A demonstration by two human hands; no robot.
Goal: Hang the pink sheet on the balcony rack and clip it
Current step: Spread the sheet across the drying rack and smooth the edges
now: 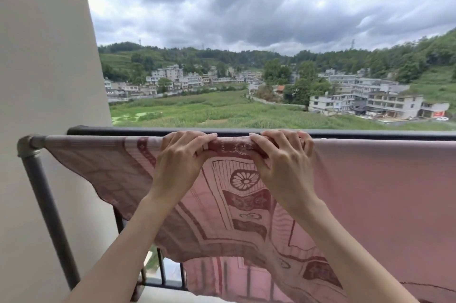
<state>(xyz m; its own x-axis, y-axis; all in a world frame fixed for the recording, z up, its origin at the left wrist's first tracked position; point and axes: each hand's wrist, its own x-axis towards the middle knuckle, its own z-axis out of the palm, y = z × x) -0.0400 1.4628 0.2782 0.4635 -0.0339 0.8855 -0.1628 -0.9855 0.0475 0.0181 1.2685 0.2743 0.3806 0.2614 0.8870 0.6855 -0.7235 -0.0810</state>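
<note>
Gripping the top fold of the pink sheet [246, 204], my fingers [190, 138] curl over the rack bar [103, 139] from the near side, both hands clenched on cloth and rail together. My left hand [182, 162] and right hand [283, 162] sit close, just apart, with a short bunched stretch of patterned hem between them. I think something small and pale shows at the left thumb, possibly a clip, but I cannot tell for sure.

What the next move turns on is the bar's long axis: it runs left to right across my view, and the sheet lies draped along it, hanging down toward me and away behind. The cloth reaches almost to the elbow joint [27, 146] at the left end and runs off past the right edge of view. Both hands are equally near the fold, so either could slide outward along the bar. Behind the bar sits the darker balcony railing [370, 133], parallel and just beyond. No clip is clearly fastened on the sheet yet, so I judge clipping remains to be done.
</note>
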